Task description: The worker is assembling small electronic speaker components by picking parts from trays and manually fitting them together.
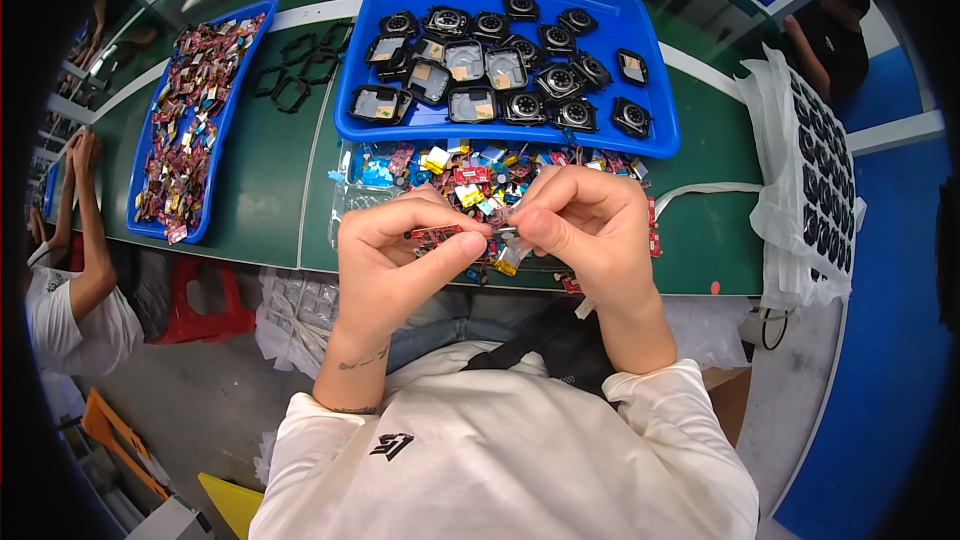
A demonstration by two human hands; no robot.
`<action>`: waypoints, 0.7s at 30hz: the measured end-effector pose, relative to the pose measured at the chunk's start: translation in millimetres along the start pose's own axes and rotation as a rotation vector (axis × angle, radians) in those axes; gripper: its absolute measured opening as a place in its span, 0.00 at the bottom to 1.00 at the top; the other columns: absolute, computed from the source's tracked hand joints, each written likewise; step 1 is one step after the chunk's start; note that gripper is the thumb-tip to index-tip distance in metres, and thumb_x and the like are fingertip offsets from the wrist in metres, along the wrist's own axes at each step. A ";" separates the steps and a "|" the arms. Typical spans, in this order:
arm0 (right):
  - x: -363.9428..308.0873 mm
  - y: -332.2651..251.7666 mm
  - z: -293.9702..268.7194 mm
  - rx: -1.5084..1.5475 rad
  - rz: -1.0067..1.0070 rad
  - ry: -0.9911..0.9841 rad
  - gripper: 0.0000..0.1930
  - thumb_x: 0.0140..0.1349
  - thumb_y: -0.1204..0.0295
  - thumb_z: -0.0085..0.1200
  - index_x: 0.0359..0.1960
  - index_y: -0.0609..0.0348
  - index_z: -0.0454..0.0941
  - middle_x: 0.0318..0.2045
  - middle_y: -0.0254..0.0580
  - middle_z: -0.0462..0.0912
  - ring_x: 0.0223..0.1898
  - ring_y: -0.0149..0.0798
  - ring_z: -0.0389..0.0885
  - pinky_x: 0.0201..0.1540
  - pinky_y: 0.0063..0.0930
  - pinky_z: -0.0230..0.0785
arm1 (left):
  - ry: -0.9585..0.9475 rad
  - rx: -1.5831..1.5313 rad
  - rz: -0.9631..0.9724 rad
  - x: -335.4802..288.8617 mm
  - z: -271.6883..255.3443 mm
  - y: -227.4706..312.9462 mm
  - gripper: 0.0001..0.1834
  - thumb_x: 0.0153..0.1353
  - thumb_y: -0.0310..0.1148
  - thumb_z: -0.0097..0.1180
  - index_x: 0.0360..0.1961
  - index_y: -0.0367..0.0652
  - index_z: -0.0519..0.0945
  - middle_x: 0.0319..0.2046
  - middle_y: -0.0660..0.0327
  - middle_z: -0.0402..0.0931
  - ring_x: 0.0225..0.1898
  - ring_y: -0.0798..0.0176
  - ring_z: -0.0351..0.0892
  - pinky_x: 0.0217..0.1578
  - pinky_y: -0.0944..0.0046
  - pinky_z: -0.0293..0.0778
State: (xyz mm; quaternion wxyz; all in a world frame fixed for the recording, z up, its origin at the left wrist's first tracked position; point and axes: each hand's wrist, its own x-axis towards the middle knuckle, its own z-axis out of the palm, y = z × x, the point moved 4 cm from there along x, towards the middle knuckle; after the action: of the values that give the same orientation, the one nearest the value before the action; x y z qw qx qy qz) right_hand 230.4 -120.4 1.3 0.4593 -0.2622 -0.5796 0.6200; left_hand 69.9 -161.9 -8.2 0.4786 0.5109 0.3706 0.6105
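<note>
Both hands meet over the near edge of the green table. Closed in a pinch, my left hand (395, 250) holds a small red circuit board (436, 234). My right hand (600, 235) is also closed, its thumb and fingertips gripping a small part at the board's inner end; which part is hard to make out. A small component with a yellow end (511, 258) hangs below the fingertips. Behind and beneath the hands lies a pile of small circuit boards (470, 175) in red, blue, yellow and white, on a clear plastic tray (345, 202).
A blue tray (505, 139) of black watch cases (560, 82) stands beyond the pile. Leftward are black frames (292, 95) and a long blue tray (131, 202) heaped with boards. A wrapped tray of round black parts (825, 180) sits right. A co-worker (85, 300) sits left, near a red stool (205, 315).
</note>
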 end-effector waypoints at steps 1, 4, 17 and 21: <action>-0.2 1.4 0.3 0.075 0.022 -0.025 0.06 0.58 0.74 0.59 0.27 0.66 0.79 0.24 0.35 0.79 0.23 0.22 0.73 0.26 0.16 0.64 | 0.000 -0.001 0.001 0.0 0.8 0.4 0.04 0.48 0.18 0.63 0.28 0.32 0.82 0.25 0.59 0.79 0.28 0.71 0.74 0.31 0.73 0.67; -1.1 2.2 2.8 0.170 0.088 -0.077 0.07 0.59 0.73 0.58 0.27 0.65 0.78 0.23 0.35 0.79 0.23 0.22 0.73 0.25 0.15 0.65 | 0.005 -0.003 -0.061 -0.3 3.2 -1.4 0.04 0.49 0.19 0.62 0.29 0.32 0.82 0.25 0.59 0.78 0.28 0.72 0.73 0.30 0.74 0.66; -3.2 -57.9 -80.2 -1.342 -0.238 0.685 0.12 0.49 0.78 0.59 0.38 0.59 0.78 0.32 0.38 0.78 0.32 0.37 0.77 0.34 0.28 0.69 | -0.085 -0.147 -0.219 -8.8 1.0 2.1 0.02 0.55 0.20 0.56 0.28 0.31 0.77 0.26 0.59 0.77 0.25 0.71 0.76 0.25 0.74 0.72; -0.7 -56.3 -119.2 -1.563 -0.083 0.605 0.11 0.50 0.73 0.60 0.37 0.58 0.80 0.34 0.39 0.78 0.37 0.43 0.76 0.40 0.34 0.68 | -0.103 -0.127 -0.256 -9.5 -1.5 0.7 0.03 0.55 0.20 0.57 0.31 0.29 0.79 0.27 0.56 0.78 0.26 0.69 0.79 0.27 0.73 0.75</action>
State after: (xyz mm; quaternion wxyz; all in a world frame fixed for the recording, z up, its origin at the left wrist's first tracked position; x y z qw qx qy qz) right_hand 347.9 -69.4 32.5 0.3036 -0.6385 -0.7032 -0.0748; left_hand 68.5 -171.2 -10.4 0.6022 0.4589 0.3680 0.5397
